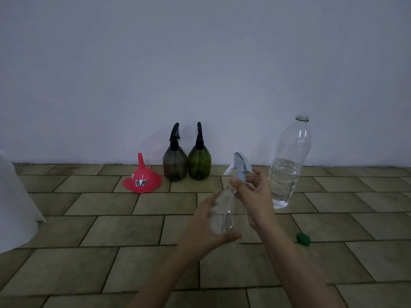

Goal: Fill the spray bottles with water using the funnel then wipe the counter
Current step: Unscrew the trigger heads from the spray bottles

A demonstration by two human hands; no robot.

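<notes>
Tiled in olive-brown rectangles, the counter (124, 227) runs back to a plain pale wall, and nearly all the things on it are kept toward that back edge.

Above the middle of the tiles a clear, slender plastic spray bottle (224, 215) with a pale blue-grey trigger head (241, 168) is held, tilted a little to the right. Its body is cupped by the left hand (208, 225), fingers curled round the lower part, while the collar under the trigger is pinched by the right hand (254, 196). Whether it holds any water cannot be told. It is judged light, thin-walled and easily squeezed, and slippery once wet; a firm hold low on the body with the twisting done at the ribbed collar seems the best purchase.

Just right of it a tall clear plastic water bottle (289, 165) is stood, uncapped and roughly half full; it is likely heavier and prone to flex when lifted, so a grip round the waist would be wise. A small green cap (303, 239) lies on the tiles nearer the front.

Against the wall, at the back edge, a smoky grey round spray bottle (175, 163) and a green round spray bottle (199, 162) are set side by side, nearly touching, both with black triggers fitted. Left of them a red plastic funnel (142, 177) is rested mouth down, spout upward. At the left edge part of a white object (15, 201) is seen.
</notes>
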